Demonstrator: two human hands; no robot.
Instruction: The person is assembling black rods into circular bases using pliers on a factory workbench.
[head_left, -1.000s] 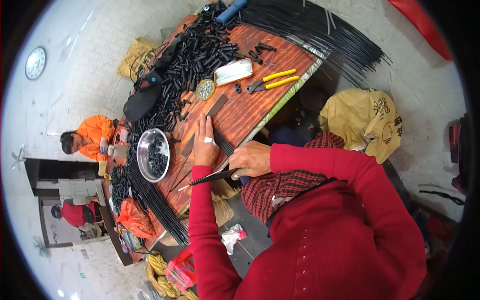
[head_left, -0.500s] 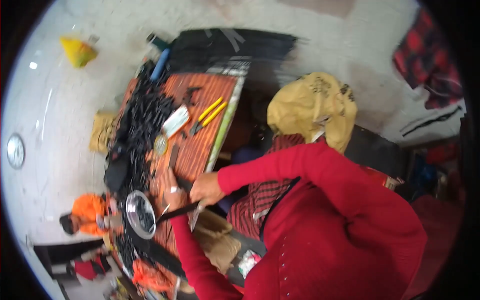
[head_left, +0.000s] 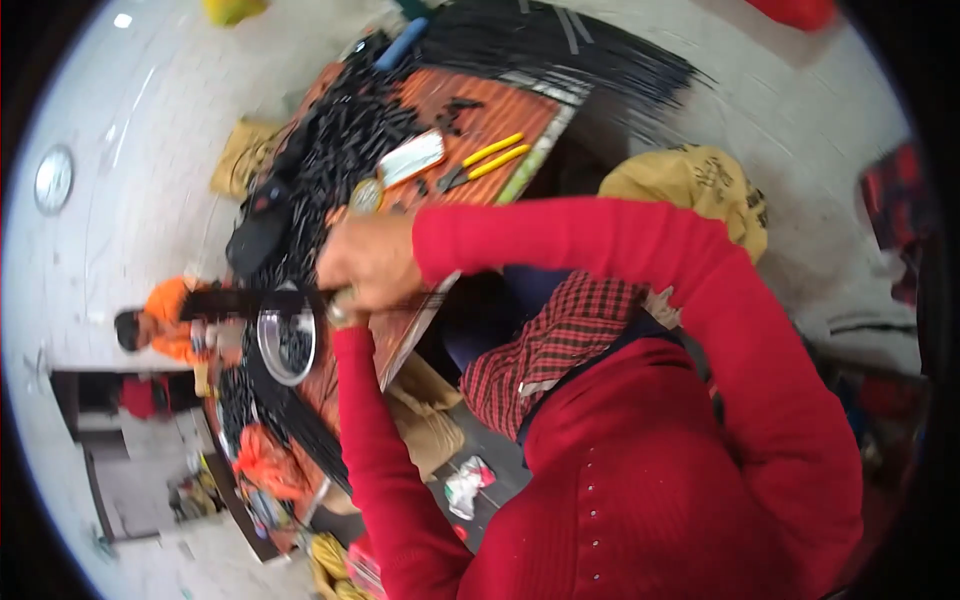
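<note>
R hand [head_left: 372, 262]: fingers curled round 1 end of the black strip; a bit blurred, knuckles up.
L hand [head_left: 346, 312]: mostly hidden behind R hand, only a bit by the cuff shows; can't tell if its fingers are wide, narrow or holding smth.
Black strip [head_left: 240, 305]: sticks out left of R hand, abt level, across the bowl's upper part in view; can't tell if touching.
Bowl [head_left: 287, 380]: metal, on table [head_left: 525, 110], w/ small dark bits in.
Pile [head_left: 345, 130]: short black pcs heaped along table's far side, lots of 'em.
Rods [head_left: 570, 45]: long, black, at table's top end; 2nd bundle [head_left: 300, 425] lies below bowl.
Cutters [head_left: 487, 162]: yellow handles, on table nr tray [head_left: 416, 172], not in hand.
Done: pile + bowl bits, I'd guess, so prob. part-way.
Left: strip in hand looks unfinished; rods seem untouched. Exact qty n/a.
</note>
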